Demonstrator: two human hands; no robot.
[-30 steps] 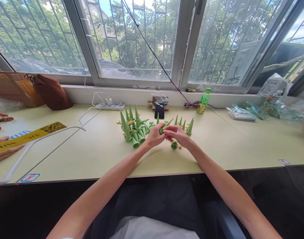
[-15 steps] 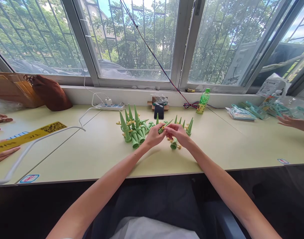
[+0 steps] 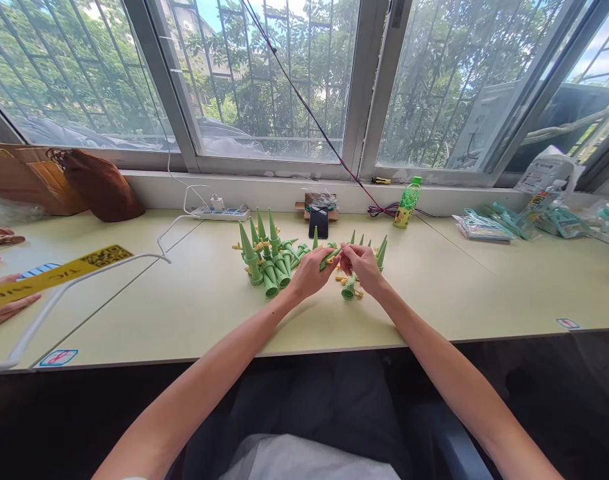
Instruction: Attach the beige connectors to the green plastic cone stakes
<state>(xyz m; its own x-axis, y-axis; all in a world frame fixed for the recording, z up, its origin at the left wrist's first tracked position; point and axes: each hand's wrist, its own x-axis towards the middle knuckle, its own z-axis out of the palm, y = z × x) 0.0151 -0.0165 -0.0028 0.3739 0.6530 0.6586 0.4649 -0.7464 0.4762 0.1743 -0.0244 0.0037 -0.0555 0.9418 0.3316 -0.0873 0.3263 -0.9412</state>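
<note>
My left hand is closed around a green plastic watering spike, its narrow end pointing right. Close by on the right, my right hand has its thumb and fingers pinched together near the spike's tip. Whatever sits in that pinch is too small to make out. Left of my hands stands a cluster of green spikes with yellow valve pieces, some upright and some lying down. Beneath my right hand lies another green spike with yellow pieces beside it. More upright spikes show behind that hand.
A phone leans on a small box at the back. Further right stands a green-capped bottle. A power strip, a white cable and a yellow tag are on the left, near another person's hand. Bagged items lie right.
The spike in my left hand has turned flatter, and my right hand has shifted slightly from it. Another person's hand at the far right has withdrawn from view.
</note>
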